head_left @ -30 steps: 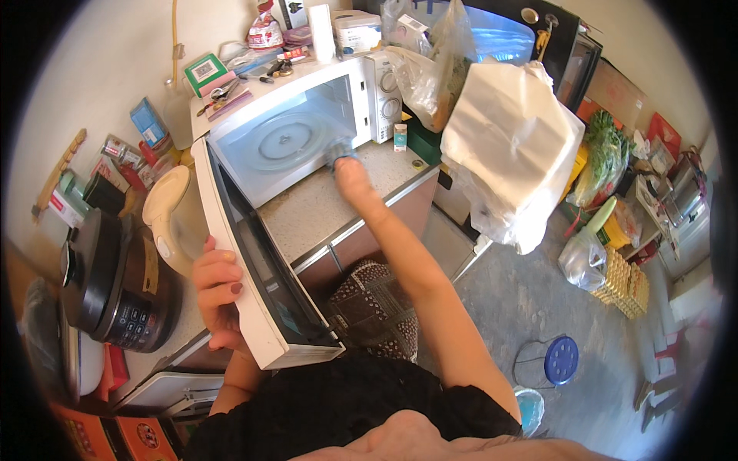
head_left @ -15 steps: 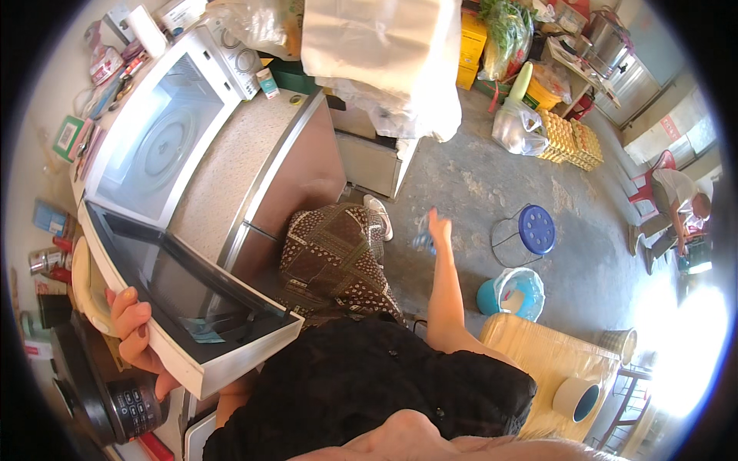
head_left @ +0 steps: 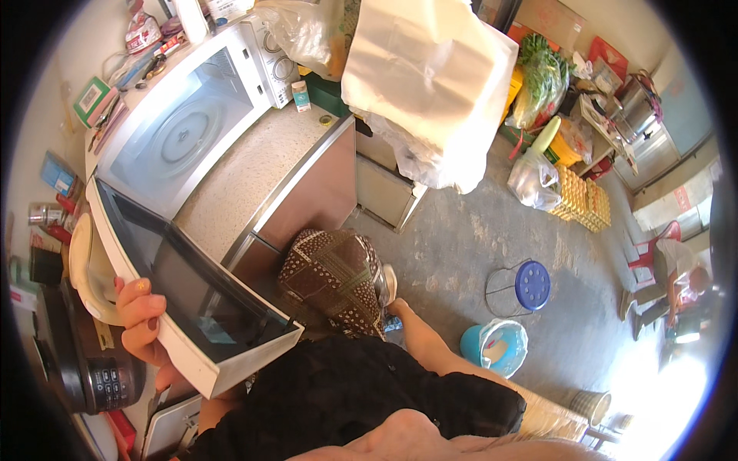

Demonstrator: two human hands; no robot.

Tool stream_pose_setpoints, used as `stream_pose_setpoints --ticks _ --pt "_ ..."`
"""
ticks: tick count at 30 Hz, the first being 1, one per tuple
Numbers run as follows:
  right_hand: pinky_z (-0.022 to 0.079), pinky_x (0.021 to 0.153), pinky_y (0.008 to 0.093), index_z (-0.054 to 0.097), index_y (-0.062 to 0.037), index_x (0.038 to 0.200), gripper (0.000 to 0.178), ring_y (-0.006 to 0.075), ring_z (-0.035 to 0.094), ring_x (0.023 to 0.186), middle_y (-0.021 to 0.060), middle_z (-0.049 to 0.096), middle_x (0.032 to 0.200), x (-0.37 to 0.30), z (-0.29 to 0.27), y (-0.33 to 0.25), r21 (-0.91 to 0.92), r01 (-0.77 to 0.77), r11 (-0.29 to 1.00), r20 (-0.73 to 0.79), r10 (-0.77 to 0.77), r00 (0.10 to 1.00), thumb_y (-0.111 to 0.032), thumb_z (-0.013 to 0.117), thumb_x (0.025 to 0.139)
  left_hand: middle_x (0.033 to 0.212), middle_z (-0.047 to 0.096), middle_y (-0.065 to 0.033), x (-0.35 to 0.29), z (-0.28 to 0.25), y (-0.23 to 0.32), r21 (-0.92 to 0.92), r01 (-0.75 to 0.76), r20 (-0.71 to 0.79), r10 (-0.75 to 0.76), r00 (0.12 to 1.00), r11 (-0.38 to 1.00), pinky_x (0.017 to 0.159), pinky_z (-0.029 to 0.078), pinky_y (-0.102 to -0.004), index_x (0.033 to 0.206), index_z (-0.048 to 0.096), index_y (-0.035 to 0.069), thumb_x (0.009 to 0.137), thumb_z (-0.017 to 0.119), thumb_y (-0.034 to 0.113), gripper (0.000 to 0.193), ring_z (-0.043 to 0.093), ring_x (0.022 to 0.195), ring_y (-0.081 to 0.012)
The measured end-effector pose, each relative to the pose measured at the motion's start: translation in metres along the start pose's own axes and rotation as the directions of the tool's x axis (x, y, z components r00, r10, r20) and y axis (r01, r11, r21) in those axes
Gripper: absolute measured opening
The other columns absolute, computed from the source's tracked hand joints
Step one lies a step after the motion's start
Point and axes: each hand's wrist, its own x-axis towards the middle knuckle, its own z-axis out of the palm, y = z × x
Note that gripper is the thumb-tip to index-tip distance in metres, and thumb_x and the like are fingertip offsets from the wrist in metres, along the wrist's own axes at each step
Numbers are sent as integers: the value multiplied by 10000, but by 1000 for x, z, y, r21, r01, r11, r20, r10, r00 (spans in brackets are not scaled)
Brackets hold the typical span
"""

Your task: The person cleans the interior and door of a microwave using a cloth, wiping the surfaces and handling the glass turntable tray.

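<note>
A white microwave [head_left: 270, 65] stands with its door swung wide, and a glass turntable [head_left: 183, 138] shows inside. My left hand [head_left: 143, 316] is closed around the outer edge of the microwave door [head_left: 254, 355], fingers curled over its white rim. Low beside my patterned trousers [head_left: 327, 276], my right hand [head_left: 396, 309] hangs at the end of a stretched arm. Its fingers are partly hidden. A small blue-and-white cloth [head_left: 393, 324] shows at that hand, seemingly gripped in it.
A pale counter [head_left: 231, 165] runs before the microwave, with a small bottle [head_left: 300, 96] on it. A black cooker [head_left: 115, 380] sits below the door. On the floor stand a blue stool [head_left: 532, 285], a lined bucket [head_left: 470, 342] and egg trays [head_left: 584, 201]. Another person [head_left: 669, 269] sits far right.
My right hand has come in from the right, closer to my legs, carrying the blue-and-white cloth. My left hand keeps its hold on the door. The whole view has shifted slightly.
</note>
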Motion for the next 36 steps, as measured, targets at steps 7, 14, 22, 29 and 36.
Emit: stream_pose_setpoints --ticks 7,14,22,29,36 --pt "464 977 421 686 -11 1090 539 346 589 1152 229 622 1187 -72 -93 7 71 -39 997 -120 47 992 -483 576 853 1059 589 -153 35 111 -17 176 -5 40 -2 999 984 1046 285 -470 1072 485 46 989 334 504 489 533 1037 -298" --pt "482 950 428 686 -69 1122 401 320 597 1148 159 637 1211 -20 -97 25 -96 150 984 124 -137 983 -366 551 889 1160 546 -200 58 172 -67 457 -94 115 47 992 884 988 361 -427 1134 493 -38 983 441 302 376 503 1065 -299" --pt "465 921 500 666 -138 1186 375 287 601 1111 79 654 1197 -59 -94 19 -349 66 935 558 151 816 -318 612 861 1222 526 -235 55 198 -108 519 -76 77 42 996 851 1008 364 -488 1189 461 -30 950 388 202 341 498 1126 -360" --pt "454 926 507 656 -131 1202 400 286 580 1146 92 633 1229 -106 -109 4 -275 59 960 511 94 855 -346 611 867 1259 508 -234 57 186 -107 622 -73 226 -90 970 780 1059 293 -525 1226 426 -5 921 400 175 356 469 1187 -384" --pt "443 931 513 645 -124 1218 426 286 558 1181 105 612 1260 -175 -81 -14 -131 40 991 497 31 867 -374 610 874 1330 464 -234 83 174 -80 712 -122 469 -338 816 692 1092 213 -566 1309 344 33 892 488 214 476 415 1260 -424"
